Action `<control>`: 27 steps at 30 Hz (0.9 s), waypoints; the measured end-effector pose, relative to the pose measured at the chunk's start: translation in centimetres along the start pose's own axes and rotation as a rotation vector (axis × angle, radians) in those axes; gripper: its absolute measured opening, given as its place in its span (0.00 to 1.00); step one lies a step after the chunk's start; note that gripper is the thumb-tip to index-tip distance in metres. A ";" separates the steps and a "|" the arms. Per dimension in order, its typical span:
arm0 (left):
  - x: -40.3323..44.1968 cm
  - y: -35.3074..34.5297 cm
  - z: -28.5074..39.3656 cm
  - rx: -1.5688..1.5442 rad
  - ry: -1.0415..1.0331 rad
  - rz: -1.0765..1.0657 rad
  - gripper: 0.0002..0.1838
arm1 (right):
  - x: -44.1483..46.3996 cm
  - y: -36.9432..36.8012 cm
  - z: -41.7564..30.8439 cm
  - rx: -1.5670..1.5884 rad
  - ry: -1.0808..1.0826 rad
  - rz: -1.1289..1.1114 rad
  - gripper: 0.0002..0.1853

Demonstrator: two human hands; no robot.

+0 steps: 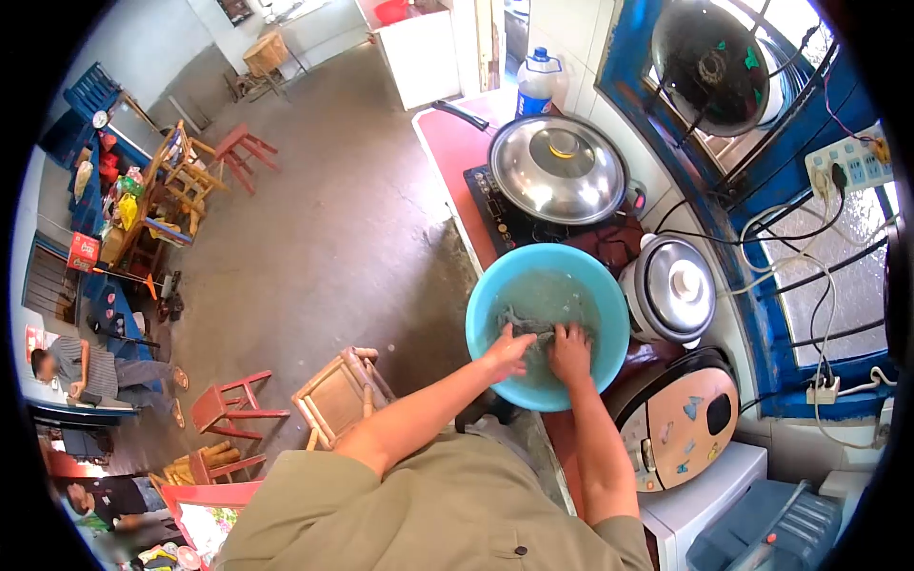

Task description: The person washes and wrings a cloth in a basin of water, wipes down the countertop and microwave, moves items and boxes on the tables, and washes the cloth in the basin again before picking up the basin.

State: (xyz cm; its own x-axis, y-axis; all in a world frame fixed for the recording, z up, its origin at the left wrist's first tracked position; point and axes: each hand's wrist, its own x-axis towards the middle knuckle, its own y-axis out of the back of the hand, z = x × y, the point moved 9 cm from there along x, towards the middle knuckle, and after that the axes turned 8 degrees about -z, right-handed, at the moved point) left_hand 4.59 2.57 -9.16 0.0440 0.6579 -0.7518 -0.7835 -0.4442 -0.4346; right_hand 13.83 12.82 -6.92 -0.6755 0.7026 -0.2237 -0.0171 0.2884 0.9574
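A turquoise basin (617, 328) with cloudy water stands at the counter's edge. In the water lies a dark grey, cloth-like item (535, 324). My left hand (509, 353) is at the basin's left side, its fingers apart and the tips beside the dark item. To the right, my right hand (570, 354) reaches into the water, fingers pointing down at the item's right end; its fingertips are partly hidden, so its grip cannot be made out. Behind the basin sits a wok with a steel lid (558, 169) on a black cooktop (487, 214).
A rice cooker (674, 288) and a butterfly-patterned appliance (690, 423) flank the basin on the right. A bottle (537, 84) stands behind the wok. Cables hang from a power strip (850, 164). Stools (238, 404) and a seated person (90, 366) are at left.
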 end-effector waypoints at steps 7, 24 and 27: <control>4.3 0.4 4.4 1.084 -0.533 0.086 0.35 | 1.0 8.0 -1.5 0.751 0.170 0.116 0.14; -6.1 -6.6 16.8 1.503 -1.010 -0.080 0.11 | -0.9 7.4 1.3 0.593 0.058 -0.119 0.19; -6.1 -7.9 16.8 1.420 -0.863 -0.217 0.11 | -1.4 9.5 1.6 0.625 0.091 0.102 0.13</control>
State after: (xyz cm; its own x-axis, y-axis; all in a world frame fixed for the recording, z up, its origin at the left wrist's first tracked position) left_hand 0.09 12.26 7.22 0.2668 0.9620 -0.0581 -0.7307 0.2412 0.6386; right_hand 15.86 15.62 2.24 -0.7115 0.6964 -0.0940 0.4654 0.5671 0.6796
